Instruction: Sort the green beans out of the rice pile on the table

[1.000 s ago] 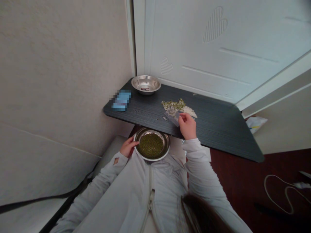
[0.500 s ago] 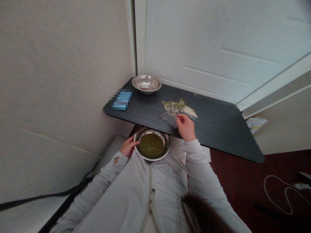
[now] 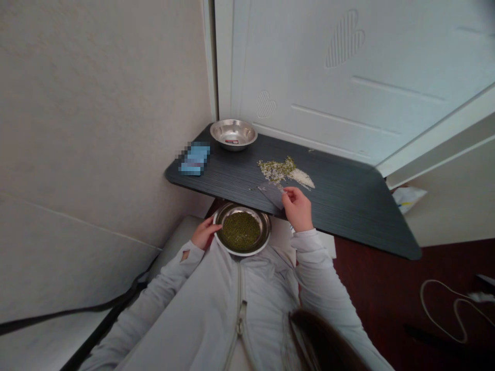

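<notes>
My left hand grips the left rim of a metal bowl, thumb over the edge. Many small green beans, which look like mung beans, lie in that bowl, at my lap just below the table edge. In my right hand a clear plastic sheet is pinched between thumb and fingers, low over the table's near edge. Just beyond it, a spread of mixed green beans and white grains lies on the tabletop. A whiter heap of grains, like rice, adjoins it on the right.
The dark table stands against a white door. A second metal bowl, with a red label inside, sits at its back left near a blurred blue item. A white cable lies on the floor to the right.
My right hand has drawn back slightly toward me with the plastic sheet, away from the grains. My left hand and the bowl have stayed put.
</notes>
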{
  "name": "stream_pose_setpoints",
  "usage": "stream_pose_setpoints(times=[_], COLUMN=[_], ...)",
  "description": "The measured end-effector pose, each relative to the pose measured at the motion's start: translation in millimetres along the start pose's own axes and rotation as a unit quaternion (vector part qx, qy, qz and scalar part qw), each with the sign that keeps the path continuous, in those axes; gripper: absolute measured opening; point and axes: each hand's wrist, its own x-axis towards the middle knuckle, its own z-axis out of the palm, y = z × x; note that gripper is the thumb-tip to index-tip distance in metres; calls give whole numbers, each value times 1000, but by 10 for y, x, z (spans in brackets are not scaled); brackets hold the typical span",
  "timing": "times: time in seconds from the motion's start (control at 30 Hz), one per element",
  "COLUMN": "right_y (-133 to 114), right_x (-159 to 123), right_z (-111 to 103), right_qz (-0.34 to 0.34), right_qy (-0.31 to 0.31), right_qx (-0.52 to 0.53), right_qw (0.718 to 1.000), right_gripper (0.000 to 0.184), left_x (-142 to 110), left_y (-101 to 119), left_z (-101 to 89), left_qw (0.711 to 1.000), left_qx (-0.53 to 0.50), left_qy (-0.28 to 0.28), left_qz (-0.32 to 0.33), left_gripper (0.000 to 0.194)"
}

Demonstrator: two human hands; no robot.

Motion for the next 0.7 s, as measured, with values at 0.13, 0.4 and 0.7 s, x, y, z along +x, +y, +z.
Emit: stream_pose_setpoints(times=[0.13, 0.4, 0.7], right_y=[5, 16, 3], right_x=[23, 94, 80], right_z=[8, 65, 81], right_qz=[1, -8, -33], right_qy=[13, 8, -8], right_qx=[-28, -21, -20], right_qw=[1000, 1000, 999], right_gripper=[24, 24, 25], left_x=[-7, 10, 12], left_y=[7, -12, -19], left_z=[13, -11, -21], left_qw=[1000, 1000, 1000], left_qx=[1, 4, 9], left_qy=[2, 2, -1], left_qz=[-1, -3, -2], left_gripper=[48, 47, 50])
